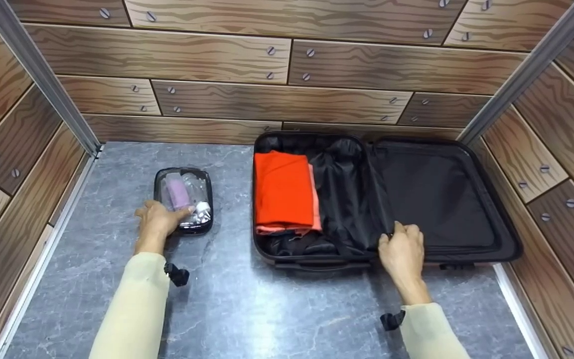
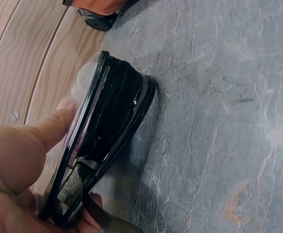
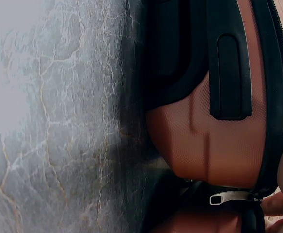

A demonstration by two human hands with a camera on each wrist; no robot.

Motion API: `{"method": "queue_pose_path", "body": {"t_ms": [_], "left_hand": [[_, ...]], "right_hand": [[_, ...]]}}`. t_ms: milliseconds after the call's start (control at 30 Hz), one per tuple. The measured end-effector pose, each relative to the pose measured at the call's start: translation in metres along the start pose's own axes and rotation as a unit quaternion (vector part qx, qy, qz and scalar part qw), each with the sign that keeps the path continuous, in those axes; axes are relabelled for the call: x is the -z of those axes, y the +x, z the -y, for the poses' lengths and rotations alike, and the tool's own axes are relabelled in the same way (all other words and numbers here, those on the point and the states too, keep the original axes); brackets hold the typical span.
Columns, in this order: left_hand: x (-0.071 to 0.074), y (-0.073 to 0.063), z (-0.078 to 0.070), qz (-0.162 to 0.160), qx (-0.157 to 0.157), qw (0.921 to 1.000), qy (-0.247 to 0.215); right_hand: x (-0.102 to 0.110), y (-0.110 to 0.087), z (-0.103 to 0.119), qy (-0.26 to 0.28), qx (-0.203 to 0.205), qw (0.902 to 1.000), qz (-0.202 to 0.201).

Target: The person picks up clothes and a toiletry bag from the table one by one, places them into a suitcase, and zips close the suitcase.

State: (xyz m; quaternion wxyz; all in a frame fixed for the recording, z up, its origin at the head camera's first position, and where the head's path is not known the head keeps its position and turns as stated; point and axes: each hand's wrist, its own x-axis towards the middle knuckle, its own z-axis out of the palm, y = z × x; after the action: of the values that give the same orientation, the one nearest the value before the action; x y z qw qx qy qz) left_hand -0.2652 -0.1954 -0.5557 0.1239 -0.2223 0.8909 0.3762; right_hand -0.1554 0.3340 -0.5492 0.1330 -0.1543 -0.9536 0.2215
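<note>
A clear toiletry pouch [image 1: 197,185] with black edges lies left of the suitcase, a purple item and small bottles showing through it. My left hand [image 1: 156,221] grips its near left side. In the left wrist view the thumb presses the clear face of the pouch [image 2: 117,102], and fingertips show at its lower edge. The suitcase [image 1: 441,194] lies open, black inside. At its near edge, by the fold between the halves, my right hand [image 1: 402,249] holds the rim with curled fingers. Its fingertips are partly hidden. A metal zip pull [image 3: 231,197] hangs beside them in the right wrist view.
Folded orange-red clothing [image 1: 284,189] lies in the suitcase's left half, over a paler pink piece. Wood-patterned walls [image 1: 217,55] enclose the grey marbled floor [image 1: 237,309] at the back and sides. The suitcase stands close to the back wall.
</note>
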Motion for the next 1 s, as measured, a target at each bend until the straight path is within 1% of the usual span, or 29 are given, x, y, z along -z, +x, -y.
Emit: {"method": "queue_pose_path", "body": {"t_ms": [200,367,633,833,1000], "left_hand": [[0.003,-0.001,-0.002,-0.012,-0.063,0.9979,-0.001],[0.005,-0.006,-0.007,-0.023,-0.080,0.9965,-0.005],[0.009,-0.015,-0.020,-0.043,-0.107,0.9928,-0.031],[0.014,-0.027,-0.032,-0.085,-0.128,0.9875,-0.036],[0.020,-0.044,-0.050,-0.123,-0.153,0.9789,-0.057]], "right_hand": [[0.001,0.000,0.000,-0.003,0.002,1.0000,-0.001],[0.001,0.000,0.000,-0.005,0.003,1.0000,-0.005],[-0.001,0.000,-0.001,-0.005,0.010,0.9999,-0.005],[0.000,0.000,0.000,-0.008,0.014,0.9999,0.000],[0.001,0.000,0.000,-0.008,0.012,0.9999,0.003]]}}
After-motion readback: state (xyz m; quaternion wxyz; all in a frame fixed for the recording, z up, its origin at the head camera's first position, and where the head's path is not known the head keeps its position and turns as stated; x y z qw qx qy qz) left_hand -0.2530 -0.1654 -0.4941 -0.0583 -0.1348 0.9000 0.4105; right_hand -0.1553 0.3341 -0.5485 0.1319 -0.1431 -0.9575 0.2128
